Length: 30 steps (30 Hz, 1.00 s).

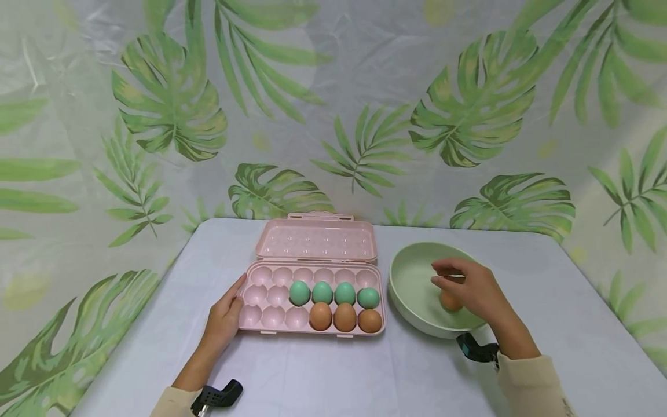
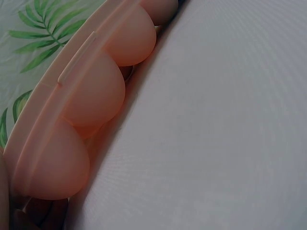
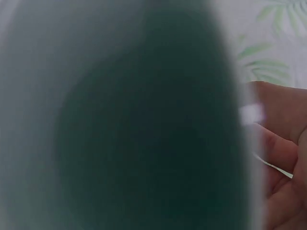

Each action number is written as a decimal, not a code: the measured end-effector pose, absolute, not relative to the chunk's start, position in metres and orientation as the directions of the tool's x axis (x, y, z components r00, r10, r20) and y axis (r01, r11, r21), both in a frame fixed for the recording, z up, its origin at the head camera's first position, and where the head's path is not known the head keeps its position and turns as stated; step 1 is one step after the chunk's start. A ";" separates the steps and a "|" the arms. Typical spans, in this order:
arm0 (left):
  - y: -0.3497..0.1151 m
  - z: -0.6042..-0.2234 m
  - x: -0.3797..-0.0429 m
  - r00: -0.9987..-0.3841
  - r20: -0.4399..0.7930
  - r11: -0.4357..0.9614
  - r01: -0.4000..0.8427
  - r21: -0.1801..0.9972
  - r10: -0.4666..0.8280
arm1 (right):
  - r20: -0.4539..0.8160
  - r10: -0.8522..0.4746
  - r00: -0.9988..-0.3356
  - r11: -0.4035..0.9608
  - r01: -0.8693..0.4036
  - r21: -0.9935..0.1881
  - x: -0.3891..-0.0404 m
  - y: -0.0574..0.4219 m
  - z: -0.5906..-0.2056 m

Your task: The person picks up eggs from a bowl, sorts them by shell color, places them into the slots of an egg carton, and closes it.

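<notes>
A pink plastic egg carton lies with its lid folded back. Several green eggs sit in its middle row, toward the right. Three brown eggs fill the right end of the front row. My left hand grips the carton's left end; in the left wrist view, fingers reach beneath it. Over the pale green bowl is my right hand, thumb and fingers apart, nothing seen between them. Below it, partly hidden, a brown egg lies in the bowl.
A white cloth covers the table. Behind it hangs a leaf-patterned sheet. The bowl stands just right of the carton, with a narrow gap between them. The bowl's blurred side fills most of the right wrist view.
</notes>
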<state>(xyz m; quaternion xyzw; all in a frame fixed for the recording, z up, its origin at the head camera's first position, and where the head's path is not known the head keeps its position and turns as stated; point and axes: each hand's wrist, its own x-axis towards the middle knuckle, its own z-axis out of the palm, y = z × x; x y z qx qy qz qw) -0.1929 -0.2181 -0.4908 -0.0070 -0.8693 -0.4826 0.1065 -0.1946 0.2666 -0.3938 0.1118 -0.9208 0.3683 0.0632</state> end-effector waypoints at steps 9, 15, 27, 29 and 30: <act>-0.218 -0.490 -0.192 -0.977 0.195 0.531 0.121 0.839 -0.087 | 0.162 -0.154 -0.975 0.734 -0.222 -0.642 -0.195 0.286 -0.400; -0.218 -0.490 -0.193 -0.976 0.200 0.522 0.125 0.844 -0.089 | 0.147 -0.181 -0.973 0.746 -0.233 -0.624 -0.195 0.296 -0.402; -0.219 -0.490 -0.193 -0.972 0.217 0.527 0.137 0.838 -0.091 | 0.118 -0.260 -0.959 0.735 -0.275 -0.619 -0.200 0.308 -0.404; -0.219 -0.490 -0.193 -0.971 0.221 0.530 0.140 0.836 -0.092 | 0.111 -0.263 -0.958 0.739 -0.274 -0.616 -0.201 0.309 -0.404; -0.219 -0.490 -0.193 -0.971 0.220 0.530 0.138 0.836 -0.094 | 0.106 -0.263 -0.959 0.741 -0.271 -0.615 -0.201 0.310 -0.404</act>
